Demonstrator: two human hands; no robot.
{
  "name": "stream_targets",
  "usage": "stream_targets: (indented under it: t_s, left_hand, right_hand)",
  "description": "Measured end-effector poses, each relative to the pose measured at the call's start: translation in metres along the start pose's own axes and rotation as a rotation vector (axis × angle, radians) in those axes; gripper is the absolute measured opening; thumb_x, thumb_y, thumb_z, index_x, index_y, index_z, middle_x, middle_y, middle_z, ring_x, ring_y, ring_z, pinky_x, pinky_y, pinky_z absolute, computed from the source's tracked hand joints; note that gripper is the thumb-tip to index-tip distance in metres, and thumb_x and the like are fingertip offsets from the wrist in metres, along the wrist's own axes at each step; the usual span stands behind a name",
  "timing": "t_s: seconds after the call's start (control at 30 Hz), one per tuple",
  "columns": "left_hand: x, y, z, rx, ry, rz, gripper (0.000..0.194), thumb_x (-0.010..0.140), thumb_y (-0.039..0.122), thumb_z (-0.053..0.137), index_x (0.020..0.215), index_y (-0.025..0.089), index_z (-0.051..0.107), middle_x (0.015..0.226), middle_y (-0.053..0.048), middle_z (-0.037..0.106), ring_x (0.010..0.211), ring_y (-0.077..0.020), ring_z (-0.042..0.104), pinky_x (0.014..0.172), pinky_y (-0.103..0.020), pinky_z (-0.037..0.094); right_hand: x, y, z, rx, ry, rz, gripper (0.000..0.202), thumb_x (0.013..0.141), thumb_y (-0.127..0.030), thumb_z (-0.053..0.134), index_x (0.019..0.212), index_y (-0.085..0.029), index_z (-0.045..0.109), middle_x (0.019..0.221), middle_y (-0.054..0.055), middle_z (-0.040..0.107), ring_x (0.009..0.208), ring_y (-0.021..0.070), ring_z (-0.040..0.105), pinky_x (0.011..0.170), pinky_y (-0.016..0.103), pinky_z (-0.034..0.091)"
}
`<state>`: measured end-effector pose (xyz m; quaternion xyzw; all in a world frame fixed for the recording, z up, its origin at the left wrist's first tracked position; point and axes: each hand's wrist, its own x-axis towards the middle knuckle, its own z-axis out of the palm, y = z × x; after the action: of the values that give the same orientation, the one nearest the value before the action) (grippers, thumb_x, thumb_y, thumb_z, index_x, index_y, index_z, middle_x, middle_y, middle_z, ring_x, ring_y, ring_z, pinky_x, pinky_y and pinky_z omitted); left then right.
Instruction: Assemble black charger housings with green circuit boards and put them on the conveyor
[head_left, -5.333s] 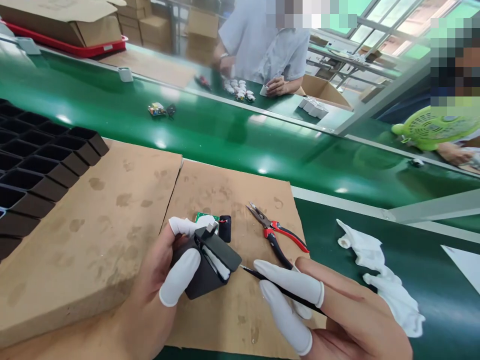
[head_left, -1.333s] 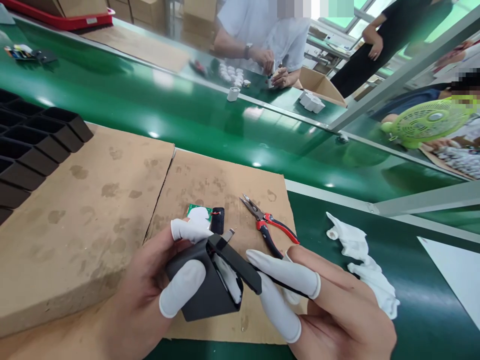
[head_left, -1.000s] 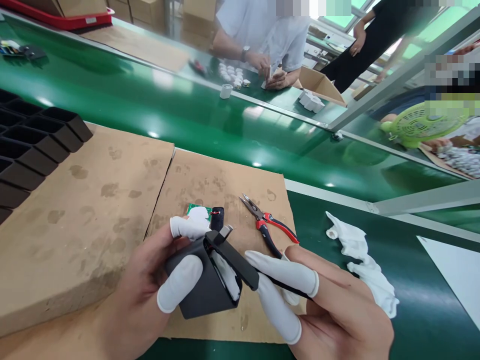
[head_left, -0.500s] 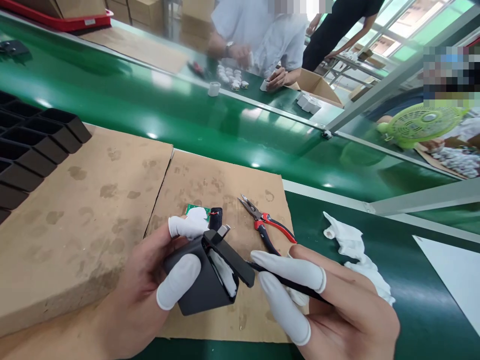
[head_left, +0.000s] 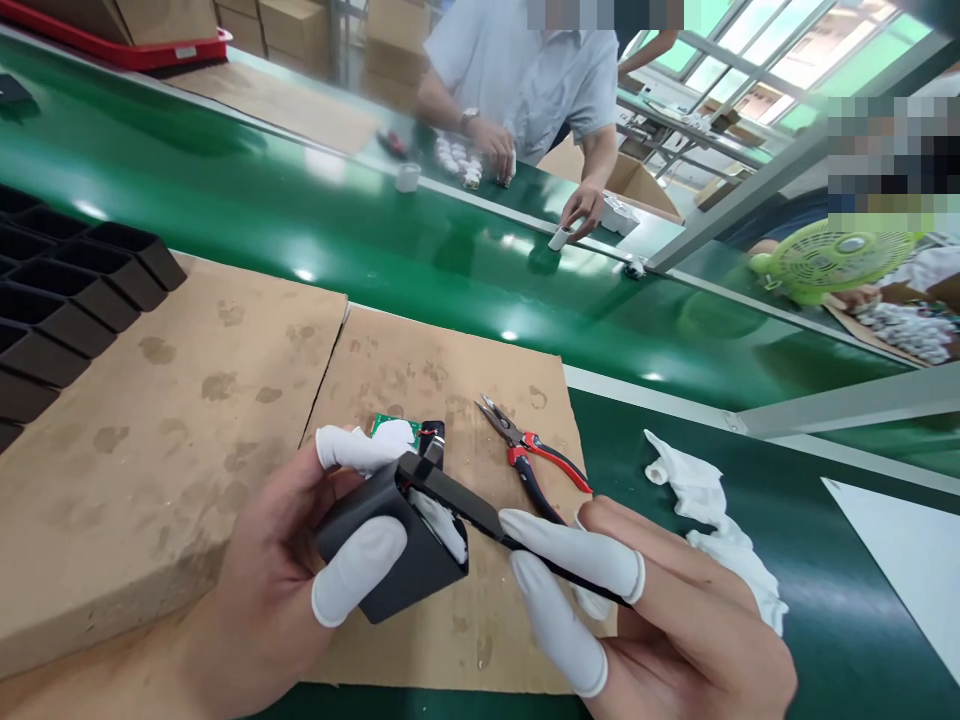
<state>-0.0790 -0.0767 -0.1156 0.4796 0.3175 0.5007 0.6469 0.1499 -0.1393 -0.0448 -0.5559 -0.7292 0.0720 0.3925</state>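
Left edge: black cases [head_left: 82,285], rowed with openings upward, presumably for easy reach. Lower centre: left hand [head_left: 262,565], closed around a black box [head_left: 420,580], angled so the gap under its lid [head_left: 456,500] faces right, likely for access. Right of centre: pliers [head_left: 518,457] on cardboard [head_left: 405,350], within reach. Lower right: right hand [head_left: 675,620], pinching a slim black tool [head_left: 581,584] at the lid's end.

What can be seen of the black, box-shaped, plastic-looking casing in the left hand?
The casing is smooth and matte, tilted above the brown cardboard sheet. White material shows in its open end, where a black elongated plate with a metal-looking tab sits ajar. The left hand, wearing white finger covers, grips it.
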Motion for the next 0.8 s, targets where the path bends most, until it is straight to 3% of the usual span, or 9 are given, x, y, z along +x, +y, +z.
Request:
stream_targets:
  t_s: [0.1,0.27,0.43,0.67,0.8]
  left_hand:
    - [0.001,0.001,0.0,0.038,0.035,0.037,0.033,0.094,0.025,0.094,0.123,0.032,0.081,0.114,-0.003,0.086,0.099,-0.0234,0.082,0.088,-0.029,0.071]
    - [0.001,0.003,0.005,-0.015,-0.021,-0.021,0.028,0.093,0.033,0.094,0.117,0.031,0.079,0.106,-0.004,0.086,0.091,-0.0265,0.084,0.076,-0.031,0.073]
    - [-0.005,-0.002,0.0,0.0,-0.059,-0.031,0.032,0.095,0.029,0.09,0.124,0.031,0.076,0.104,-0.006,0.086,0.089,-0.0282,0.086,0.077,-0.032,0.074]
    - [-0.006,-0.007,-0.005,-0.029,-0.116,-0.052,0.036,0.098,0.022,0.085,0.13,0.035,0.075,0.109,-0.004,0.086,0.089,-0.0264,0.086,0.08,-0.031,0.073]
    - [-0.006,-0.006,-0.004,-0.032,-0.13,-0.034,0.037,0.098,0.024,0.086,0.131,0.037,0.076,0.112,-0.004,0.087,0.092,-0.0275,0.087,0.083,-0.032,0.074]
  right_hand:
    - [0.002,0.0,-0.001,-0.004,-0.001,-0.013,0.038,0.09,-0.002,0.075,0.118,-0.025,0.087,0.067,-0.003,0.057,0.055,0.0147,0.053,0.053,0.029,0.041]
    - [0.0,0.003,-0.001,-0.005,0.001,-0.014,0.038,0.089,-0.002,0.076,0.118,-0.025,0.087,0.068,-0.004,0.053,0.056,0.0136,0.045,0.053,0.028,0.037]
    - [-0.001,0.005,-0.001,0.007,-0.031,-0.018,0.034,0.091,0.0,0.074,0.111,-0.025,0.084,0.071,-0.004,0.049,0.063,0.0149,0.041,0.056,0.029,0.034]
    - [0.0,0.004,-0.001,-0.012,-0.012,-0.046,0.046,0.088,0.003,0.072,0.122,-0.026,0.083,0.073,-0.003,0.05,0.064,0.016,0.046,0.059,0.03,0.038]
    - [0.0,0.003,-0.001,0.001,-0.022,-0.041,0.037,0.09,0.001,0.073,0.112,-0.026,0.083,0.072,-0.003,0.043,0.063,0.0152,0.039,0.055,0.03,0.034]
